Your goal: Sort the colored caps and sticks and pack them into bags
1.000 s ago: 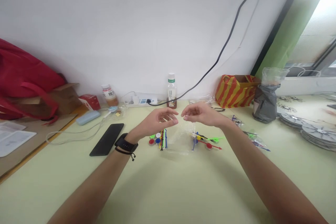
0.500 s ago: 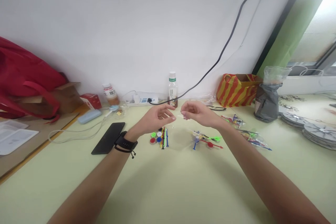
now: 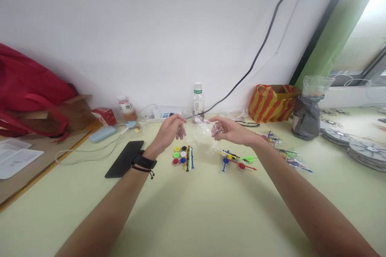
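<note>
A crinkled clear plastic bag (image 3: 201, 122) stretches above the table between my two hands. My left hand (image 3: 170, 131) has its fingers closed on the bag's left side. On the other side, my right hand (image 3: 231, 131) pinches the bag between thumb and fingers. Below my left hand lie small round discs (image 3: 183, 154) in several colours, beside a bundle of thin coloured plastic sticks (image 3: 189, 158). Under my right hand are spinner arrows with round centres, among them a red arrow (image 3: 242, 166) and a blue arrow (image 3: 225, 161).
A black phone (image 3: 124, 159) lies left of my left wrist. A drink bottle (image 3: 198, 100) stands by the wall near a power strip (image 3: 164, 115). To the right are bagged coloured parts (image 3: 294, 160), a striped bag (image 3: 265, 104) and stacked grey discs (image 3: 368, 154).
My hands have moved apart, the left one leftward. The clear bag now shows spread out between them, where before only a small bit showed at the right fingertips.
</note>
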A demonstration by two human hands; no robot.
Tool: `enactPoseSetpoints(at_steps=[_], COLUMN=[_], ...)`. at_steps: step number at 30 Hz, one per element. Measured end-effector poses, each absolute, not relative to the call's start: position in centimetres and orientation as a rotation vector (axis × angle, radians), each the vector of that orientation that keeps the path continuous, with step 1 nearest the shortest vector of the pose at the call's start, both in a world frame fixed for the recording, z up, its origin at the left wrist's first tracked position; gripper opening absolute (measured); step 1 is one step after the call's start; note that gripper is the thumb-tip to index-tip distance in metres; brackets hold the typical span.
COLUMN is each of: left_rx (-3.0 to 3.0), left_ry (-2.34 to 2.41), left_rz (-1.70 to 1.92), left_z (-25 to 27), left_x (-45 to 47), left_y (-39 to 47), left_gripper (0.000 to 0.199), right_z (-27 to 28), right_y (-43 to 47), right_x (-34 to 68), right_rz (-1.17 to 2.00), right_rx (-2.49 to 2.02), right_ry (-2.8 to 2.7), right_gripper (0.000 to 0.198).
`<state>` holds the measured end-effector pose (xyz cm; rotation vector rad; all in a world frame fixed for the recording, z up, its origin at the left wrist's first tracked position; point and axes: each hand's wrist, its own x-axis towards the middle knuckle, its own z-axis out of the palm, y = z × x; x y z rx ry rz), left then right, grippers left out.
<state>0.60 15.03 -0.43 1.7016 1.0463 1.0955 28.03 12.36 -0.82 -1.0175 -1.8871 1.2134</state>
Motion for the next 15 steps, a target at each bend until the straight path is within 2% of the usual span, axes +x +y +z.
enactPoseSetpoints(at_steps=[4, 10, 13, 15], left_rx=[1.759, 1.657, 1.619, 1.600], left_ry=[1.039, 1.055, 1.078, 1.072], left_rz=[1.138, 1.241, 1.268, 1.294], left_z=[-0.8, -1.2, -1.6, -1.8], left_x=[1.2, 1.1, 1.2, 1.4], left_y=[15.0, 15.4, 15.5, 15.4], left_gripper=[0.038, 0.044, 0.046, 0.047], right_z=[-0.9, -0.8, -1.1, -1.6], right_y=[12.5, 12.7, 13.1, 13.5], right_x=[28.1, 28.6, 28.5, 28.2], right_rz=[1.296, 1.333, 1.260, 1.071], right_rx=[-0.950, -0.862, -0.864, -0.916], right_ry=[-1.872, -1.728, -1.708, -1.676], right_gripper=[0.059, 0.045, 0.042, 0.041])
